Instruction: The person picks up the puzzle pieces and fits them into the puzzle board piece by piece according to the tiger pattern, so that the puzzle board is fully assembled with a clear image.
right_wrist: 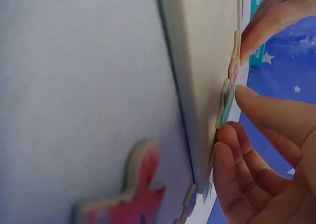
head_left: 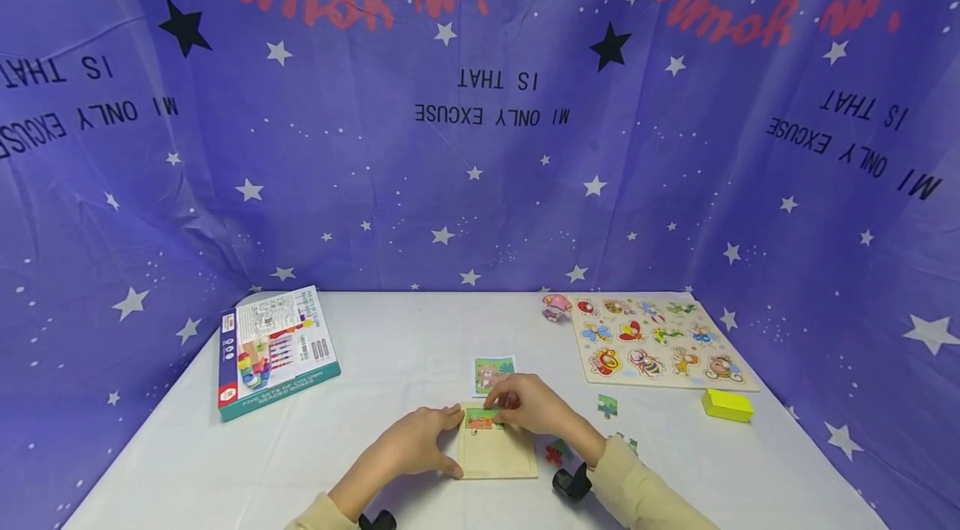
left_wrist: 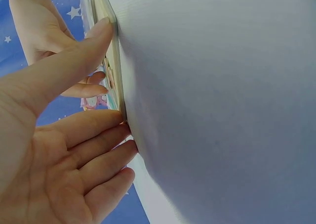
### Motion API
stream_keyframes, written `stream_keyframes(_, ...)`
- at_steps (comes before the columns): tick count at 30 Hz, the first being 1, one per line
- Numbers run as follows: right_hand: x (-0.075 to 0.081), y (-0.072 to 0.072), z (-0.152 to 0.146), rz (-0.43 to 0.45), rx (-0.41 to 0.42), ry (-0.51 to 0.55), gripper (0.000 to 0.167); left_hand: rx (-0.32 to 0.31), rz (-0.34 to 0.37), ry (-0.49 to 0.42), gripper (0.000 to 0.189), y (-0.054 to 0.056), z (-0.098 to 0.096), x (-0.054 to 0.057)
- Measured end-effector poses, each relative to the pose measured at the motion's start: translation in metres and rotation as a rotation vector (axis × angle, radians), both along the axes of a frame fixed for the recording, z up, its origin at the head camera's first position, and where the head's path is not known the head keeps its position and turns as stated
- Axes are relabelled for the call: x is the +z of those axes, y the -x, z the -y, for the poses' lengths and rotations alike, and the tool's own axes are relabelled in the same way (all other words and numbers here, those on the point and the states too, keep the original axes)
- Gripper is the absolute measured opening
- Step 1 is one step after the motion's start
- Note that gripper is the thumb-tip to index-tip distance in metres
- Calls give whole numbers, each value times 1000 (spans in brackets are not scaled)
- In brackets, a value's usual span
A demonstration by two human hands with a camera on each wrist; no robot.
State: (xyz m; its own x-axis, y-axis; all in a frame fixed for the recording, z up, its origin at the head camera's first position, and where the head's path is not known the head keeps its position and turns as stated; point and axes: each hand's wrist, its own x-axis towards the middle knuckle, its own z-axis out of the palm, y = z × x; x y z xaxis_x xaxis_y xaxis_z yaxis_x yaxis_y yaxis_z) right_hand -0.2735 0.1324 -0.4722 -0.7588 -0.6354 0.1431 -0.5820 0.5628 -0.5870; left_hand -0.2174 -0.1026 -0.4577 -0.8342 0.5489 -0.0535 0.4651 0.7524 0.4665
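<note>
A shallow wooden puzzle tray (head_left: 498,459) lies on the table between both hands. Along its far side sits a red and green puzzle piece (head_left: 478,420). My left hand (head_left: 420,440) has its thumb and extended fingertips against the tray's left edge. Over the tray's far right part, my right hand (head_left: 528,403) pinches a green puzzle piece (right_wrist: 225,103) between thumb and fingers, right beside the red and green one. A picture card with a bear (head_left: 487,372) lies just beyond the tray, partly covered by the right hand.
Loose puzzle pieces lie right of the tray: a red one (head_left: 555,453) and a green one (head_left: 607,406) among them. Farther right are an insect peg board (head_left: 667,347), a yellow block (head_left: 727,406) and a pink figurine (head_left: 556,307). A boxed set (head_left: 279,353) sits left.
</note>
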Motion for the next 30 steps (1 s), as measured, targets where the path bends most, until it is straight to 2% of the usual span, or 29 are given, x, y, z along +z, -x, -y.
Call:
stream_keyframes(6,1,-1,-1,12,17,10,21,0,-15,11,83,1,0,-1)
stream_keyframes(12,1,-2,-1,29,48,6,18,3,-7,5,84,0,0,-1)
stream_keyframes(30,-3,5,0,38,44,24,17,3,8,1,83,0,0,0)
